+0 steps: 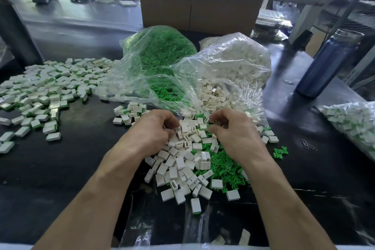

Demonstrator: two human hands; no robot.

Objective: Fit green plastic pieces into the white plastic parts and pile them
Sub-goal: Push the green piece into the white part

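Head view: the left hand (151, 128) lies curled on the loose white parts (183, 160) near the table's (85, 160) front edge; whether it grips one I cannot tell. The right hand (236, 133) pinches a small green piece (212, 127) at its fingertips, above loose green pieces (224, 166) beside the white ones. Just behind the hands, one open clear bag (160, 61) holds green pieces and another (233, 67) holds white parts. Toward the left edge lie the fitted parts (44, 87) in a broad pile. A third bag (353, 122) of fitted parts sits at the right edge, and a blue bottle (326, 63) stands at the right rear.
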